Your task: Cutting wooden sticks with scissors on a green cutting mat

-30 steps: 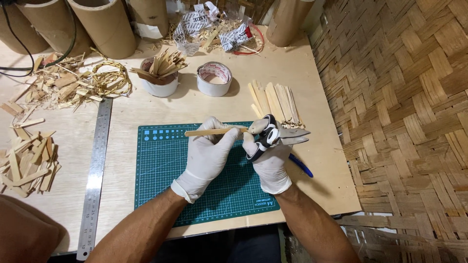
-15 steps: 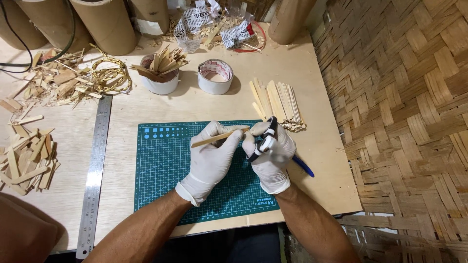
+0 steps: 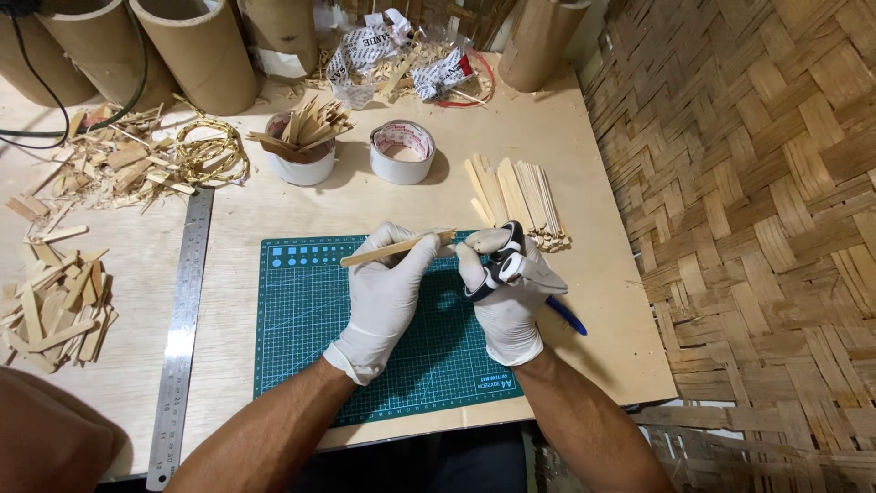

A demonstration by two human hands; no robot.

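- The tabletop, pale plywood, lies under both hands and runs away from them on every side; past the right hand it ends against a woven bamboo mat.
- Cardboard tubes stand at the far edge, well beyond the left hand.
- The green cutting mat sits directly beneath the hands, its near edge close to the wrists.
- A steel ruler lies just outside the left forearm, alongside the mat.
- Bamboo offcuts are piled well to the left of the left hand, with more shavings and a coiled strip further off.
- Two rolls of tape stand beyond the hands; the left one holds upright sticks.
- A stack of trimmed bamboo slats rests just beyond the right hand.
- The left hand, in a white glove, is closed on the bamboo strip, pinching it near the middle, with thumb and fingers around it.
- The right hand, also gloved, is wrapped around a black and white cutting tool; the tool meets the strip's right end.
- The bamboo strip is held above the mat's far edge, between the two hands, tilted slightly up toward the right. It looks light, thin and stiff, likely to split along its grain and leave sharp edges, so a hold on its flat faces close to the worked end seems soundest.
- A blue pen lies on the tabletop just beside the right hand's wrist.
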